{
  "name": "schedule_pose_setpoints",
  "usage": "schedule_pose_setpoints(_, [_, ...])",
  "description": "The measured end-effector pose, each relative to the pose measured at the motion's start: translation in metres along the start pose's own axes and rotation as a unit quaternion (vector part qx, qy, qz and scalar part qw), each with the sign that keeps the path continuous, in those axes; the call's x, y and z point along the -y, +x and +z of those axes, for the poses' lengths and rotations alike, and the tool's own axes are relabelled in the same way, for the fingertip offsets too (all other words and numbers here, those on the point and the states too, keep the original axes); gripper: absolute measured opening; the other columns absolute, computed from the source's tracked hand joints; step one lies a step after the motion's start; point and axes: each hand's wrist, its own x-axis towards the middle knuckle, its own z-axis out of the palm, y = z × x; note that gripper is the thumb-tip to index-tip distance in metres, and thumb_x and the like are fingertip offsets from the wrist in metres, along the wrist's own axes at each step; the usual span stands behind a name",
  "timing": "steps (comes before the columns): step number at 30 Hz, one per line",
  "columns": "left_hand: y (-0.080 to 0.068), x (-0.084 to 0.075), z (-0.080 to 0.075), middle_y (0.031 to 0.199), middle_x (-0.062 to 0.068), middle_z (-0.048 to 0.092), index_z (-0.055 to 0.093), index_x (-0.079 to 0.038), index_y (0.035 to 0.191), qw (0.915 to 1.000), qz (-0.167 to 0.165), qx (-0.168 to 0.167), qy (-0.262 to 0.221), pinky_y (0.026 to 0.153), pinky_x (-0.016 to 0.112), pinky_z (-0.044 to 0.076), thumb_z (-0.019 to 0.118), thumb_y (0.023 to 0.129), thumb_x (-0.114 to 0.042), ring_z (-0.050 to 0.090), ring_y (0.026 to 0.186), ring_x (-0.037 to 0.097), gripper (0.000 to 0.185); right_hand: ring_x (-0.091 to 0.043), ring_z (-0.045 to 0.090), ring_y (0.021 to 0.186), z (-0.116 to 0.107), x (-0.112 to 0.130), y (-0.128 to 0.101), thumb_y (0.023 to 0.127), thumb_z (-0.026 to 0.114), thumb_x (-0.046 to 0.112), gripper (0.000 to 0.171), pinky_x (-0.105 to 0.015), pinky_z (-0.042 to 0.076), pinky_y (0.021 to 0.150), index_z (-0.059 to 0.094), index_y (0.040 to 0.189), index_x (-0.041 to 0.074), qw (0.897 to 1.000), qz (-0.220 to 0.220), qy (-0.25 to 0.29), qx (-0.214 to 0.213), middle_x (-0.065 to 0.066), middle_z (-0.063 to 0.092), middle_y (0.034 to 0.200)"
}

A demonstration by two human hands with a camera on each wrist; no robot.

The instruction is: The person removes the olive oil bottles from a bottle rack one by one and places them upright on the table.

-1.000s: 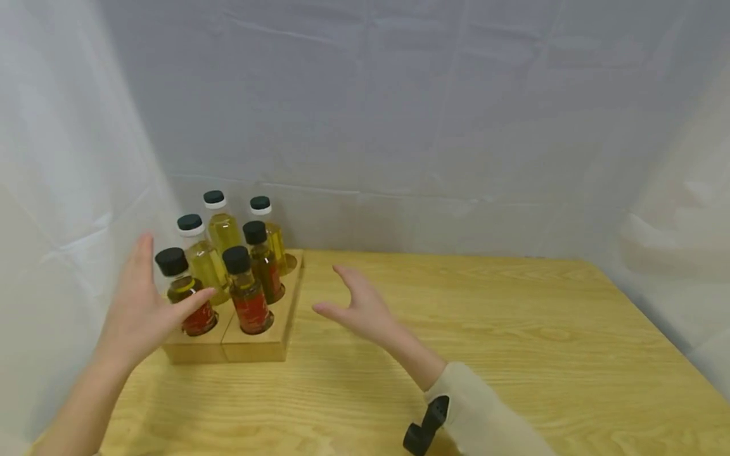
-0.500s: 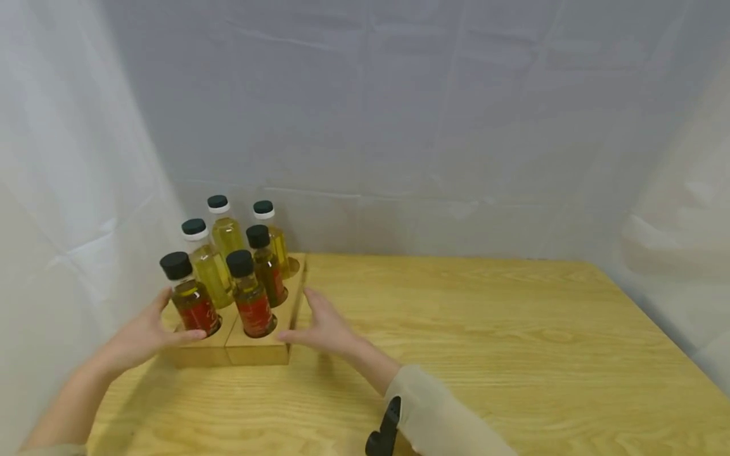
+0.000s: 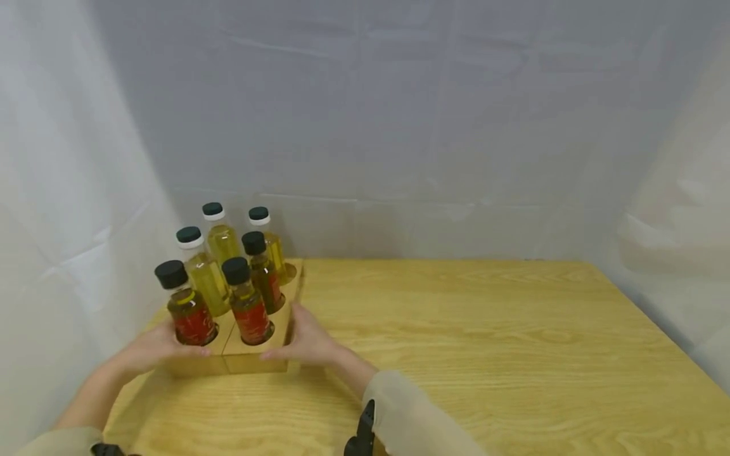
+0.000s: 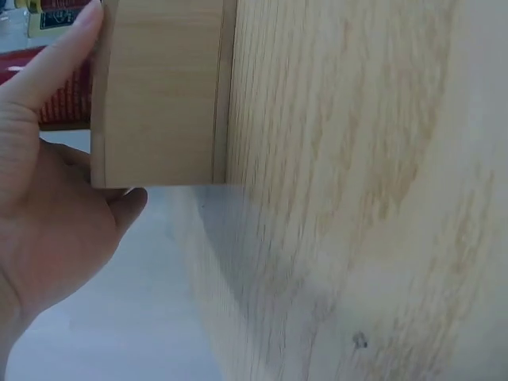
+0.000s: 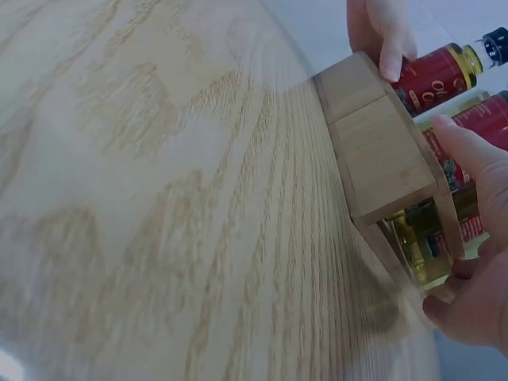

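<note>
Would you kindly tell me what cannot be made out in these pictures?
- Left hand fingers: head view, hidden behind the rack; left wrist view, cut off by the frame edge.
- Right hand fingers: head view, hidden by the hand's back.
- Bottle labels: too small to read in the head view; cut off in both wrist views.
- Whether the rack is lifted off the table: unclear, its underside is hidden.

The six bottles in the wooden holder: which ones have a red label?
Three: the front-left bottle, the front-right bottle and the bottle behind it. They have all-black caps; the other three hold clear yellow liquid.
</note>
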Motion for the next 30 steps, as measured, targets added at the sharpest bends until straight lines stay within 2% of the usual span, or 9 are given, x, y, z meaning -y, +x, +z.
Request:
schedule_pose_setpoints(3, [0.000, 0.005, -0.002, 0.127, 0.041, 0.040, 0.017, 0.018, 0.136, 0.9999, -0.005, 0.011, -0.008, 0.091, 0.062, 0.038, 0.072, 0.080, -0.021, 0.042, 0.114, 0.054, 0.088, -0.022, 0.023, 0.137, 0.002, -0.002, 0.003, 0.072, 0.081, 0.029, 0.107, -0.035, 0.024, 0.110, 0.010, 0.148, 0.001, 1.000, 0.009, 0.019, -0.001, -0.014, 0.021, 0.151])
schedule_pose_setpoints(6, [-0.002, 0.010, -0.003, 0.130, 0.045, 0.032, 0.012, 0.021, 0.136, 0.9997, -0.012, 0.019, 0.006, 0.091, 0.066, 0.034, 0.072, 0.081, -0.023, 0.035, 0.116, 0.059, 0.092, -0.021, 0.022, 0.137, 0.005, -0.003, 0.004, 0.073, 0.080, 0.027, 0.107, -0.034, 0.025, 0.110, 0.009, 0.149, 0.003, 0.998, 0.036, 0.048, 0.008, -0.012, 0.019, 0.152])
schedule_pose_setpoints(10, [-0.005, 0.016, -0.003, 0.131, 0.048, 0.022, 0.010, 0.024, 0.134, 0.9994, -0.019, 0.015, 0.025, 0.089, 0.071, 0.030, 0.072, 0.080, -0.024, 0.025, 0.117, 0.064, 0.096, -0.021, 0.022, 0.137, 0.010, -0.004, 0.004, 0.073, 0.080, 0.027, 0.107, -0.035, 0.026, 0.109, 0.008, 0.149, 0.004, 0.993, 0.078, 0.085, 0.009, -0.011, 0.017, 0.152])
schedule_pose_setpoints(13, [-0.004, 0.018, -0.002, 0.131, 0.049, 0.022, 0.011, 0.024, 0.134, 0.9996, -0.018, 0.009, 0.018, 0.089, 0.071, 0.029, 0.072, 0.079, -0.022, 0.025, 0.116, 0.064, 0.095, -0.021, 0.022, 0.137, 0.010, -0.004, 0.005, 0.075, 0.078, 0.028, 0.104, -0.037, 0.026, 0.109, 0.009, 0.149, 0.007, 0.990, 0.094, 0.109, 0.007, -0.009, 0.019, 0.152])
schedule_pose_setpoints(18, [-0.005, 0.019, -0.001, 0.131, 0.048, 0.024, 0.016, 0.023, 0.134, 1.0000, 0.004, -0.004, -0.002, 0.090, 0.070, 0.028, 0.074, 0.076, -0.016, 0.025, 0.117, 0.063, 0.091, -0.021, 0.025, 0.136, 0.007, -0.005, 0.004, 0.077, 0.077, 0.028, 0.099, -0.038, 0.029, 0.108, 0.014, 0.149, 0.008, 0.989, 0.107, 0.104, 0.016, -0.007, 0.023, 0.151])
schedule_pose_setpoints(20, [-0.005, 0.020, 0.000, 0.131, 0.047, 0.025, 0.018, 0.022, 0.134, 0.9998, 0.017, -0.007, -0.008, 0.090, 0.070, 0.028, 0.074, 0.075, -0.014, 0.026, 0.118, 0.063, 0.089, -0.019, 0.031, 0.132, 0.006, -0.004, 0.003, 0.075, 0.078, 0.030, 0.098, -0.036, 0.032, 0.106, 0.016, 0.149, 0.009, 0.990, 0.111, 0.087, 0.018, -0.007, 0.025, 0.150])
schedule_pose_setpoints(23, [-0.005, 0.019, 0.000, 0.130, 0.046, 0.029, 0.021, 0.021, 0.133, 0.9995, 0.029, -0.011, -0.004, 0.089, 0.068, 0.031, 0.075, 0.074, -0.012, 0.029, 0.117, 0.061, 0.087, -0.016, 0.053, 0.108, 0.003, -0.003, 0.001, 0.074, 0.079, 0.032, 0.099, -0.033, 0.038, 0.100, 0.018, 0.149, 0.008, 0.991, 0.114, 0.069, 0.021, -0.009, 0.030, 0.148])
schedule_pose_setpoints(28, [-0.004, 0.012, 0.002, 0.130, 0.043, 0.033, 0.022, 0.020, 0.133, 0.9994, 0.034, -0.004, 0.001, 0.090, 0.067, 0.033, 0.075, 0.075, -0.013, 0.032, 0.118, 0.058, 0.085, -0.011, 0.053, 0.070, -0.002, -0.001, -0.003, 0.073, 0.079, 0.033, 0.100, -0.028, 0.044, 0.089, 0.018, 0.149, 0.008, 0.990, 0.125, 0.059, 0.025, -0.010, 0.038, 0.144])
schedule_pose_setpoints(30, [-0.003, 0.008, 0.002, 0.131, 0.042, 0.032, 0.021, 0.019, 0.134, 0.9994, 0.033, 0.001, -0.007, 0.090, 0.068, 0.031, 0.074, 0.076, -0.014, 0.030, 0.120, 0.057, 0.086, -0.009, 0.051, 0.066, -0.005, -0.001, -0.004, 0.073, 0.079, 0.033, 0.101, -0.028, 0.047, 0.083, 0.017, 0.149, 0.009, 0.989, 0.128, 0.062, 0.026, -0.010, 0.043, 0.141])
